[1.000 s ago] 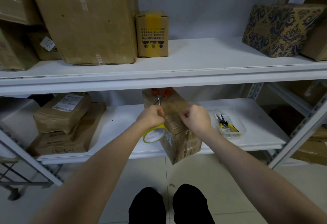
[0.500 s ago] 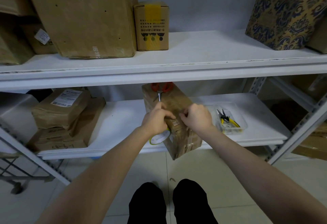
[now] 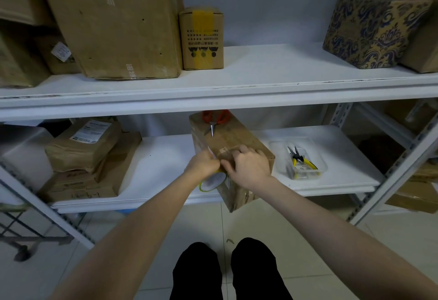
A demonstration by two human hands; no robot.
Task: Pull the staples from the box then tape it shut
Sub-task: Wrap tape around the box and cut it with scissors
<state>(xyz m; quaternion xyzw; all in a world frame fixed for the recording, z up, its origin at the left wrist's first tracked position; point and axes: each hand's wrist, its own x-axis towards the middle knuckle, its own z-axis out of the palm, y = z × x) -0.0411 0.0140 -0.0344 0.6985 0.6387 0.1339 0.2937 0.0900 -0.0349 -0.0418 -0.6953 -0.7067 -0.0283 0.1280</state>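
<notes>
A brown cardboard box lies on the lower white shelf, its near end jutting past the shelf edge. Red-handled scissors rest on its far end. My left hand grips a tape roll with a yellow-green rim at the box's left side, and a strip of clear tape runs from it onto the box top. My right hand lies on the box top with curled fingers, its fingertips pressing the tape beside my left thumb.
A clear plastic tray with yellow-handled pliers sits right of the box. Stacked brown parcels fill the shelf's left end. Larger cartons and a patterned box stand on the upper shelf. My legs are below on the tiled floor.
Both hands have moved together and slid toward the near part of the box top. The tape roll now sits lower at the box's side under my left hand.
</notes>
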